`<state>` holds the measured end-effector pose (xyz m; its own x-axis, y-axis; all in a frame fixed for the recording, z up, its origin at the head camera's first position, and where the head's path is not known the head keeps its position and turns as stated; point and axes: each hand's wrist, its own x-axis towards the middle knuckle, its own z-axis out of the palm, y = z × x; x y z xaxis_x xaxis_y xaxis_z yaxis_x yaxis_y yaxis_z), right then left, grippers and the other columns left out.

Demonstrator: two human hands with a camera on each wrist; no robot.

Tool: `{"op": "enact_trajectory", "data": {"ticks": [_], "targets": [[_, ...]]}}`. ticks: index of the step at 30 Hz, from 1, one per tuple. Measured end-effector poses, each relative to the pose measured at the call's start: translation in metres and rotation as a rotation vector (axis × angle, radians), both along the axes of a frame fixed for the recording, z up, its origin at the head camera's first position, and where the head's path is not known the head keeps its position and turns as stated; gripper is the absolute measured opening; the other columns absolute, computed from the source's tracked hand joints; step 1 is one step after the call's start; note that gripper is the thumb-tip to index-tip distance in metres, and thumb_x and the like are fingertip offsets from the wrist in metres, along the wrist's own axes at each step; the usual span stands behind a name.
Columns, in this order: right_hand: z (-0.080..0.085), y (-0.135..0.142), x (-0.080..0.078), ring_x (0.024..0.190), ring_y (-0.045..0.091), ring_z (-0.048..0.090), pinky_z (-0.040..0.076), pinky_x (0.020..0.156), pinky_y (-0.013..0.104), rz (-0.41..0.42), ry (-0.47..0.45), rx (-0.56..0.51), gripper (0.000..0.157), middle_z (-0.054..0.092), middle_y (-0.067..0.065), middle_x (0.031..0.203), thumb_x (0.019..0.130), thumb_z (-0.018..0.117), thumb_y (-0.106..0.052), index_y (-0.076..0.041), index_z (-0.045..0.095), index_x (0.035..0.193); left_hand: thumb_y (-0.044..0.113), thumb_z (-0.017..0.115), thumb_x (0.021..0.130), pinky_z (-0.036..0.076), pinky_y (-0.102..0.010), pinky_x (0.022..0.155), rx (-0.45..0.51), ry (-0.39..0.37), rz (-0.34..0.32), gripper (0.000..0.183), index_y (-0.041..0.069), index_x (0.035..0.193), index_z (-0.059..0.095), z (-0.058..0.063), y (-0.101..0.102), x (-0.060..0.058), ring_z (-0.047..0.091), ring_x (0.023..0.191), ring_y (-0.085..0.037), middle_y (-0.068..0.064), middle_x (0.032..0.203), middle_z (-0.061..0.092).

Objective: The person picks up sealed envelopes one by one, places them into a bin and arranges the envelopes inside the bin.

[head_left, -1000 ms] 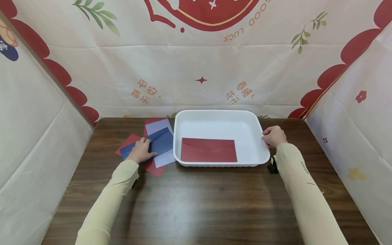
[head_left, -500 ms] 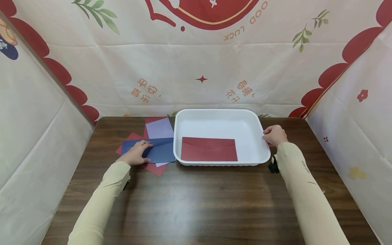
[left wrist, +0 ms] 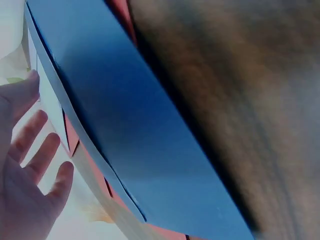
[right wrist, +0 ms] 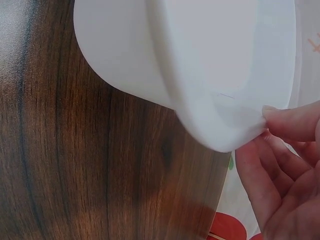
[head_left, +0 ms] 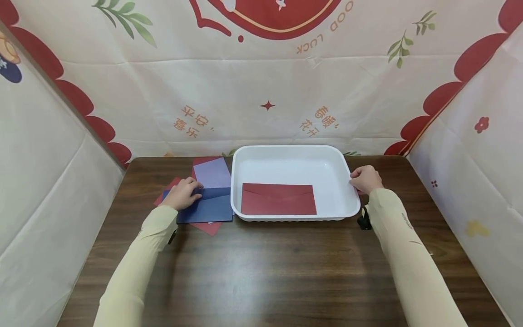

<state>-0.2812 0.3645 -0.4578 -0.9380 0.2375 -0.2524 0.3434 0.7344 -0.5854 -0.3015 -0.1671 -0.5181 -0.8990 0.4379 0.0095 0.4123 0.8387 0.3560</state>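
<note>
In the head view, a blue envelope (head_left: 210,206) lies over a loose pile at the left of the table. My left hand (head_left: 183,193) is at its upper left part, covering some of it. The left wrist view has that hand's spread, relaxed fingers (left wrist: 42,150) beside the envelope's long flap edge, with nothing between them. A white plastic tray (head_left: 290,152) stands to the right of the pile, holding a red envelope (head_left: 278,200). At the tray's right side, my right hand (head_left: 366,180) pinches the rim between thumb and fingers, seen close up in the right wrist view.
Beneath the blue envelope are a lilac envelope (head_left: 212,172) and red envelopes (head_left: 208,228), fanned at different angles. The brown wooden table (head_left: 261,272) meets printed cloth walls at its back and sides. The tray's left wall borders the pile.
The blue envelope has turned from slanted to nearly square with the table and shifted toward the near edge. My left hand moved left, then slightly away from me. The right hand stays on the tray rim.
</note>
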Motion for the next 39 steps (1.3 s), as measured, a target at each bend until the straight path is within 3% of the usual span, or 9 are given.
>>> {"op": "enact_trajectory", "data": {"ticks": [10,20,28,39], "targets": [[0.002,-0.001,-0.001,0.075,0.030,0.056,0.053,0.061,0.036,-0.001,0.002,-0.005,0.029,0.053,0.028,0.103,0.083,0.060,-0.009,0.008,0.056,0.107,0.012,0.066,0.081,0.039,-0.052,0.088,-0.017,-0.107,-0.061,0.026,0.003,0.105,0.061,-0.003,0.003,-0.015,0.048,0.104,-0.035,-0.018,0.110,0.053],[0.004,-0.005,-0.001,0.077,0.030,0.059,0.053,0.065,0.039,0.012,0.006,0.002,0.028,0.053,0.028,0.103,0.082,0.058,-0.007,0.010,0.056,0.104,0.005,0.071,0.075,0.041,-0.046,0.087,0.021,-0.171,-0.183,0.029,-0.003,0.101,0.060,0.004,0.000,-0.023,0.050,0.094,-0.031,-0.019,0.101,0.054],[0.003,-0.005,-0.001,0.078,0.031,0.058,0.053,0.067,0.040,0.002,-0.009,-0.006,0.029,0.052,0.028,0.104,0.083,0.059,-0.007,0.009,0.055,0.106,0.001,0.075,0.070,0.041,-0.045,0.089,0.005,-0.233,-0.156,0.034,-0.002,0.099,0.059,0.001,0.002,-0.033,0.053,0.098,-0.032,-0.018,0.101,0.059],[0.004,-0.005,-0.001,0.078,0.030,0.058,0.053,0.066,0.040,0.002,-0.017,-0.009,0.030,0.052,0.028,0.104,0.083,0.059,-0.007,0.010,0.055,0.107,0.002,0.080,0.062,0.042,-0.042,0.081,-0.009,-0.315,-0.134,0.037,0.002,0.088,0.053,-0.001,0.005,-0.048,0.051,0.086,-0.027,-0.012,0.088,0.055]]}}
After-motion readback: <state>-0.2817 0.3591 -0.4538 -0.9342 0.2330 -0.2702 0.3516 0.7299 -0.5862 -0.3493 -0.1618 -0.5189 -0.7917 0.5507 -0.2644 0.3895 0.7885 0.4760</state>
